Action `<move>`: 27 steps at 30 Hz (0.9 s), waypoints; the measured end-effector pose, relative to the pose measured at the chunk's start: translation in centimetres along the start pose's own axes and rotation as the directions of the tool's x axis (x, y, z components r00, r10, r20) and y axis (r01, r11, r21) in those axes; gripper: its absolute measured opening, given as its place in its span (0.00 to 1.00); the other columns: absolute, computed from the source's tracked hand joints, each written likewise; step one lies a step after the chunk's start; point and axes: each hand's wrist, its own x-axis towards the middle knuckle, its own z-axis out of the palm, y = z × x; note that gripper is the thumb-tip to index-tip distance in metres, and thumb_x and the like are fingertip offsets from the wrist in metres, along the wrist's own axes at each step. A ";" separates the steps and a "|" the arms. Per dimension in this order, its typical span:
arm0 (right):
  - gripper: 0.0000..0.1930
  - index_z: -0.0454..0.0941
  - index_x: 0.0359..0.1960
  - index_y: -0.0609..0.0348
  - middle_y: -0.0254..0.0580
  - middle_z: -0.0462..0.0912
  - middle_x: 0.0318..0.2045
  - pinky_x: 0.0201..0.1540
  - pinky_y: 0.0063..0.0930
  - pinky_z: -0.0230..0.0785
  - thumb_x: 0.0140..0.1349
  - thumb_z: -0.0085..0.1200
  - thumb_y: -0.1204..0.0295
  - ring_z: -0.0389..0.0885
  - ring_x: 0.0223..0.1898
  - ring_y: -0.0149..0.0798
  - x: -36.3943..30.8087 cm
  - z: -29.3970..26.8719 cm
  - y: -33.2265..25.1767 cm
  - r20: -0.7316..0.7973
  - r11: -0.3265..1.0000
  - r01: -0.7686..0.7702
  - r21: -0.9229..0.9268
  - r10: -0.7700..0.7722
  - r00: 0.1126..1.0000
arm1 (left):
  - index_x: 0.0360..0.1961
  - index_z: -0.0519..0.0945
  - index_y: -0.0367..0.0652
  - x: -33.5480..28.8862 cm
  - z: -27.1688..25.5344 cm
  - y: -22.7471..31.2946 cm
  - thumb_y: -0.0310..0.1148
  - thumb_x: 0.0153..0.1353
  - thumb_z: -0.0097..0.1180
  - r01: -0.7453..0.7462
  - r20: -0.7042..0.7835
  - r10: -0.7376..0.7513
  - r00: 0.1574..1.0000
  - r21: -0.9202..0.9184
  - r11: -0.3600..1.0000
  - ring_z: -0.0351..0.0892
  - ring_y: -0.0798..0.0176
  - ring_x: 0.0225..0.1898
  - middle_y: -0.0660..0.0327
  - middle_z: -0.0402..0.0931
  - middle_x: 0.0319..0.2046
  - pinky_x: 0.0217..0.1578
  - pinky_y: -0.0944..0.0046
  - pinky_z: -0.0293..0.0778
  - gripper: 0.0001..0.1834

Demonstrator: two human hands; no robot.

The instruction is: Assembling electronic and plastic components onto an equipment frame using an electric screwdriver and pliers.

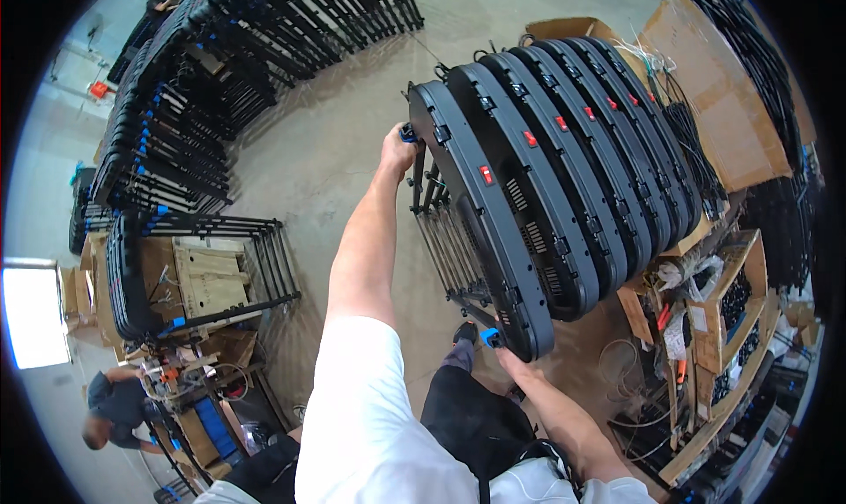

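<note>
L grip (pixel 400 151) @ unit edge (pixel 490 211) — floor gap (pixel 300 174) L.

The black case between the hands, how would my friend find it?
Right of the picture's middle stands a big row of black cases. Go to its left end and stop at the end case. Only that one has a hand at each end: the left hand at the top of the picture's view of it, the right hand at the bottom.

My left arm (pixel 363 257): stretched far
My left hand (pixel 399 150): curled, gripping
My right arm (pixel 575 420): slanting far-left
My right hand (pixel 520 368): nearer, partly hidden
</note>
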 end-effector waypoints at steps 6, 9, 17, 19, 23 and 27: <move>0.19 0.90 0.38 0.54 0.55 0.90 0.37 0.52 0.55 0.79 0.68 0.55 0.54 0.87 0.44 0.63 0.0 -4.3 -17.7 0.255 0.765 0.004 -0.644 0.210 0.944 | 0.77 0.62 0.44 -2.0 -3.3 -8.9 0.42 0.68 0.65 0.218 -0.034 -0.216 0.976 0.054 0.975 0.85 0.61 0.52 0.48 0.81 0.61 0.48 0.60 0.81 0.41; 0.20 0.91 0.42 0.54 0.54 0.90 0.41 0.56 0.52 0.79 0.66 0.55 0.53 0.88 0.47 0.59 -3.9 -8.5 -16.6 0.306 0.833 -0.043 -0.552 0.251 0.918 | 0.59 0.81 0.37 -7.9 -6.7 -14.1 0.47 0.70 0.65 0.269 0.044 -0.271 0.961 0.055 0.962 0.74 0.68 0.28 0.62 0.82 0.35 0.29 0.63 0.72 0.26; 0.20 0.91 0.47 0.48 0.49 0.91 0.48 0.61 0.50 0.78 0.61 0.56 0.54 0.88 0.53 0.53 -19.5 -22.8 -1.3 -0.149 0.478 -0.872 -0.104 0.859 0.489 | 0.70 0.75 0.42 -33.8 7.8 -7.8 0.48 0.78 0.41 0.232 0.274 -0.117 0.955 -0.439 0.868 0.77 0.50 0.66 0.54 0.77 0.67 0.73 0.50 0.61 0.29; 0.21 0.90 0.49 0.50 0.48 0.90 0.51 0.61 0.50 0.77 0.62 0.56 0.53 0.87 0.54 0.53 -22.4 -26.0 2.9 -0.141 0.384 -0.923 0.029 0.916 0.376 | 0.60 0.82 0.37 -32.3 7.5 -8.1 0.48 0.77 0.45 0.125 0.215 -0.003 0.977 -0.558 0.820 0.83 0.49 0.57 0.50 0.85 0.56 0.65 0.50 0.71 0.27; 0.23 0.90 0.39 0.57 0.48 0.91 0.32 0.48 0.47 0.81 0.66 0.59 0.48 0.90 0.40 0.49 -33.7 -36.2 11.4 -0.556 0.463 -0.844 0.271 0.791 0.256 | 0.62 0.81 0.38 -35.0 16.4 -7.1 0.49 0.77 0.47 0.181 0.513 -0.003 0.858 -0.296 0.938 0.83 0.49 0.54 0.49 0.85 0.54 0.61 0.50 0.72 0.28; 0.21 0.90 0.43 0.57 0.57 0.90 0.40 0.52 0.47 0.81 0.65 0.60 0.52 0.90 0.45 0.56 -38.7 -52.6 17.7 -0.781 0.596 -0.630 0.497 0.624 -0.025 | 0.64 0.80 0.38 -38.9 22.6 -4.5 0.51 0.77 0.48 0.035 0.639 -0.029 0.769 0.004 0.999 0.83 0.49 0.49 0.48 0.85 0.52 0.57 0.49 0.73 0.29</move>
